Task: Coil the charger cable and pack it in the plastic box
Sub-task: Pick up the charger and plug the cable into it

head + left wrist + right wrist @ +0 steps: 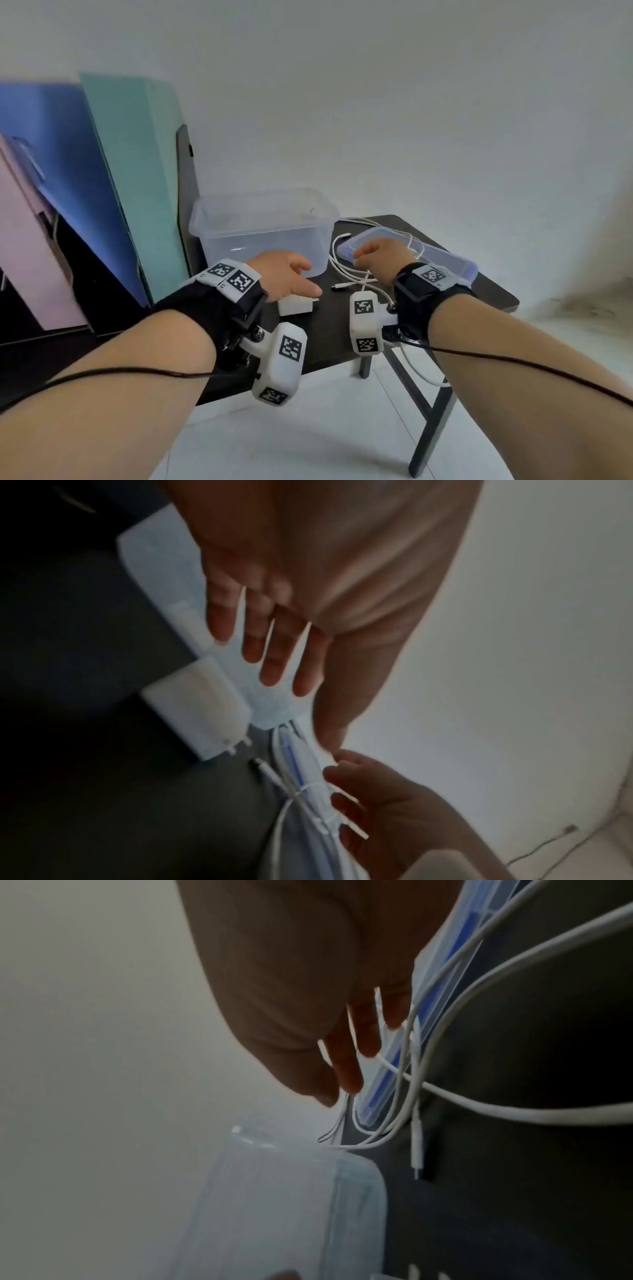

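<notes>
A white charger cable (346,274) lies in loose loops on the dark table (329,318) and partly over the box lid (445,260). One cable plug (339,287) points left. A white charger adapter (295,306) sits under my left hand (308,279), whose fingers (274,656) are straight and spread, holding nothing. My right hand (363,255) hovers over the lid's left end, its fingers (356,1053) relaxed just above the cable (514,1112). The clear plastic box (263,229) stands open at the back left with nothing in it.
The lid (387,1074) has a blue seal and lies flat on the table's right half. Part of the cable hangs off the table's front edge. Coloured boards lean against the wall to the left of the box. White floor lies below.
</notes>
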